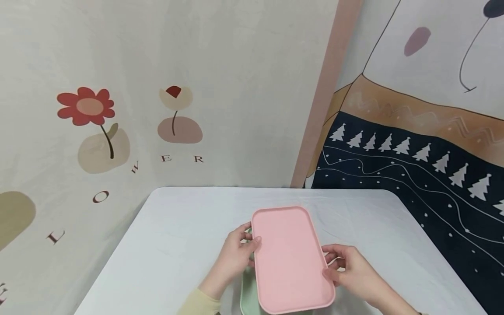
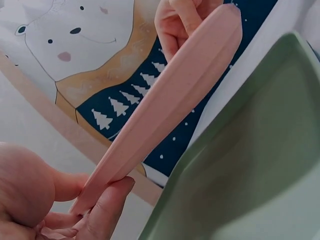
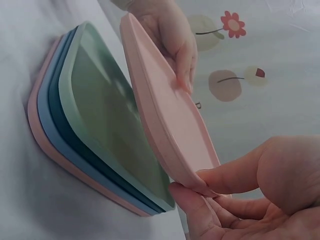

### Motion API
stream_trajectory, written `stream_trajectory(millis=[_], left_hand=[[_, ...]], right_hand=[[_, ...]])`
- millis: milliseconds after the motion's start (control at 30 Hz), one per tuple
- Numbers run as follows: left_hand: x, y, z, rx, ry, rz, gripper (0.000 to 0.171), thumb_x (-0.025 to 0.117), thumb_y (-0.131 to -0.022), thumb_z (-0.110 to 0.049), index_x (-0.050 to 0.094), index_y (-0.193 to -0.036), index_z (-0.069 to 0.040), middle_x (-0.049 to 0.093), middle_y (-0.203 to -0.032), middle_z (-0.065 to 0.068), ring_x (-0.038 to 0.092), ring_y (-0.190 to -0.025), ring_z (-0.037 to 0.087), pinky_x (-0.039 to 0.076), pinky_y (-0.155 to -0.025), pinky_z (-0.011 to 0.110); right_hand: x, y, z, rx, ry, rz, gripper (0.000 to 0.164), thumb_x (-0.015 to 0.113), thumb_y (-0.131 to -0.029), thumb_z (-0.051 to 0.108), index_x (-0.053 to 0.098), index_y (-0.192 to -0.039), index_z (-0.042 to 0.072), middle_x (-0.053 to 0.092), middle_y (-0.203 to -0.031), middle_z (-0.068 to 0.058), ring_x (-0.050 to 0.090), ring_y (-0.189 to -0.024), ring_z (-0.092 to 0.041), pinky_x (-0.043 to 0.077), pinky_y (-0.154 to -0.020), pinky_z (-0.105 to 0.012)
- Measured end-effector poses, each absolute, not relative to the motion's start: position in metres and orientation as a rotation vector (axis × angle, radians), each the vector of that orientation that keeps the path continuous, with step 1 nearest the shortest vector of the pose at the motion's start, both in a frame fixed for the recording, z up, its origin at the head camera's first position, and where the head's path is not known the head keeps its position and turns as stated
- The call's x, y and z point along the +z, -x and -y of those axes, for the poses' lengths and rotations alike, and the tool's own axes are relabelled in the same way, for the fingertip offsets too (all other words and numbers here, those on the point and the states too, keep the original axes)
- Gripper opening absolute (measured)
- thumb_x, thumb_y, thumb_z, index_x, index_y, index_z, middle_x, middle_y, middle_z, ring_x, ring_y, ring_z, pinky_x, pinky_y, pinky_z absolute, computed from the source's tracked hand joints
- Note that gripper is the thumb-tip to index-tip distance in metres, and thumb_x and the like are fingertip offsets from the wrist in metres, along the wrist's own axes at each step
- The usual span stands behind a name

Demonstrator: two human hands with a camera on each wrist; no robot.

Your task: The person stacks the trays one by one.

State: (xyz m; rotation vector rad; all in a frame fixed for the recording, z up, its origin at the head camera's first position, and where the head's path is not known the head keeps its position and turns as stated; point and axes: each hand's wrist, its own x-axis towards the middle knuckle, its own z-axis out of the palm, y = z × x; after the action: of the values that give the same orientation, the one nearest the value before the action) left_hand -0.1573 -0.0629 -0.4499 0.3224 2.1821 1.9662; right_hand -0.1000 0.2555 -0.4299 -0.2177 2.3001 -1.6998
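Observation:
Between both hands a pink rectangular tray with rounded corners and a low rim is held up over a stack of similar trays. My left hand pinches its left long edge, thumb on the upper face and fingers underneath. On the opposite edge my right hand grips the rim the same way. A green tray tops the stack, shown in the right wrist view. Under it lie a dark teal tray, a light blue tray and another pink tray. In the head view the held tray hides most of the stack.
The stack rests on a white-covered table with rounded far corners. Behind the table hangs a pale fabric wall printed with flowers and letters. A dark panel with white trees stands along the right side.

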Motion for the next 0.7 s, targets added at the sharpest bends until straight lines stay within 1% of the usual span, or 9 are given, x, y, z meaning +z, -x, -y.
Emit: stream_trajectory(millis=[167,300,500,700], left_hand=[[-0.455,0.161,0.068,1.908,-0.343,-2.269,0.062,0.067,-0.105,-0.012,0.040,-0.154,0.013,0.060,-0.117,0.022,0.072,-0.077,0.023,0.064,-0.059,0.038],[-0.459,0.165,0.073,1.838,-0.332,-2.355,0.057,0.068,-0.104,-0.011,0.047,-0.150,0.013,0.062,-0.116,0.021,0.072,-0.079,0.022,0.064,-0.058,0.036],[-0.464,0.167,0.077,1.757,-0.314,-2.436,0.052,0.070,-0.103,-0.012,0.053,-0.145,0.013,0.064,-0.114,0.020,0.072,-0.083,0.021,0.063,-0.060,0.033],[-0.467,0.167,0.079,1.755,-0.302,-2.450,0.049,0.071,-0.101,-0.009,0.057,-0.142,0.012,0.067,-0.112,0.019,0.072,-0.085,0.022,0.063,-0.058,0.033]], right_hand=[[-0.433,0.099,-0.248,-1.703,0.212,-2.242,0.061,0.072,-0.086,-0.008,0.048,-0.139,-0.023,0.059,-0.103,-0.016,0.067,-0.088,-0.028,0.065,-0.068,-0.042],[-0.439,0.096,-0.241,-1.729,0.251,-2.217,0.062,0.073,-0.085,-0.009,0.046,-0.138,-0.024,0.058,-0.102,-0.015,0.068,-0.086,-0.025,0.065,-0.067,-0.042],[-0.447,0.094,-0.234,-1.763,0.265,-2.186,0.058,0.074,-0.084,-0.011,0.048,-0.135,-0.023,0.056,-0.099,-0.013,0.066,-0.083,-0.020,0.065,-0.065,-0.040],[-0.451,0.091,-0.229,-1.771,0.250,-2.170,0.056,0.075,-0.084,-0.011,0.049,-0.132,-0.020,0.057,-0.097,-0.013,0.065,-0.081,-0.020,0.065,-0.064,-0.040]])
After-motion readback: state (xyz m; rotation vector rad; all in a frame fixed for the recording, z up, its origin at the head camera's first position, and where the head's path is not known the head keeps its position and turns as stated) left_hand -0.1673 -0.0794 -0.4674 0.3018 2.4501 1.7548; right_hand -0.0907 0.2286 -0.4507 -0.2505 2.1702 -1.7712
